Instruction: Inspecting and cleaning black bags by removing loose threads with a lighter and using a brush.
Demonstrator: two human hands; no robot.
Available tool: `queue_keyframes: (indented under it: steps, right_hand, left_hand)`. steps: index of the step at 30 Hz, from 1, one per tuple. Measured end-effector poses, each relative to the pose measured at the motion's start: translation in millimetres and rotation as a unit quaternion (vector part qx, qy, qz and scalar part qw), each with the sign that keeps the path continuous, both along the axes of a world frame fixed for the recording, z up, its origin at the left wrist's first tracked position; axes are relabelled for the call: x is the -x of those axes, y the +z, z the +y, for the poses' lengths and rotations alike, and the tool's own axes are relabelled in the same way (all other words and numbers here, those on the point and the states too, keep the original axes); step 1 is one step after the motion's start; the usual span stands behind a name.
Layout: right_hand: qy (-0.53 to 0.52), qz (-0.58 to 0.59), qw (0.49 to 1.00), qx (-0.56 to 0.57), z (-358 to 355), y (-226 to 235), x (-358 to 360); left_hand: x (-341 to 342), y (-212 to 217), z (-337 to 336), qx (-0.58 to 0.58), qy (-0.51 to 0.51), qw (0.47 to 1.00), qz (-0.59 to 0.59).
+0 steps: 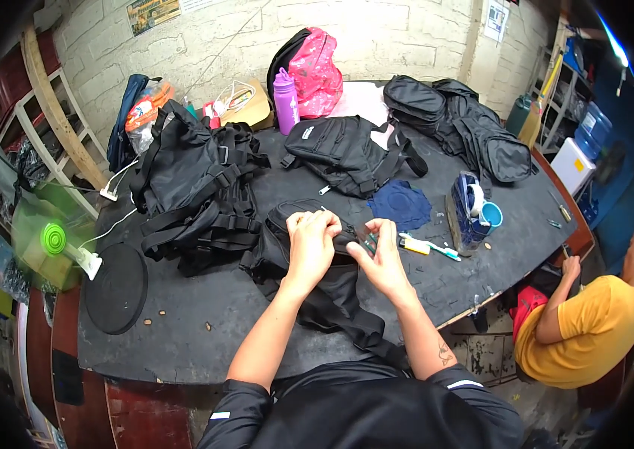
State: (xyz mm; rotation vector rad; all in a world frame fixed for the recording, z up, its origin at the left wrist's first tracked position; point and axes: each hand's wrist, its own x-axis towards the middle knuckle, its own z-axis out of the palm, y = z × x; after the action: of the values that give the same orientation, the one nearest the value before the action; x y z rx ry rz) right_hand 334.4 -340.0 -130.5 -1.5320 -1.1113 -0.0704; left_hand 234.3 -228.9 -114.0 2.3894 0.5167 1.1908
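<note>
A small black bag point(276, 238) lies in front of me on the dark table, its straps trailing toward me. My left hand point(311, 245) is closed above its top edge, fingers curled to the thumb; what they pinch, if anything, is hidden. Just to the right, my right hand point(384, 262) has its thumb and fingers apart by the bag's right side. A small greenish item shows in that gap, and it seems to lie behind the hand. Beyond the bag, another black bag point(339, 153) lies flat near a dark blue cloth point(401, 206).
Black bags point(193, 172) are heaped at left, near a green fan point(55, 239). More black bags point(463, 123) lie at far right. A purple bottle point(285, 101) stands by a pink backpack point(318, 71). Toothbrush point(440, 249) and container point(467, 217) sit right. A person in yellow point(594, 329) sits beyond the table's edge.
</note>
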Motion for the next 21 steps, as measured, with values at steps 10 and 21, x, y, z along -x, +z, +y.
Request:
queue_keyframes:
  steps: [10,21]
  right_hand:
    - [-0.029,-0.068,0.991,0.114,-4.2,13.2,3.4]
    - [-0.072,-0.086,0.989,0.096,3.2,9.9,10.3]
  left_hand:
    - [-2.6,-1.1,-0.5,0.044,-0.003,0.998,-0.047]
    - [-3.5,-10.3,-1.7,0.037,0.007,0.997,-0.072]
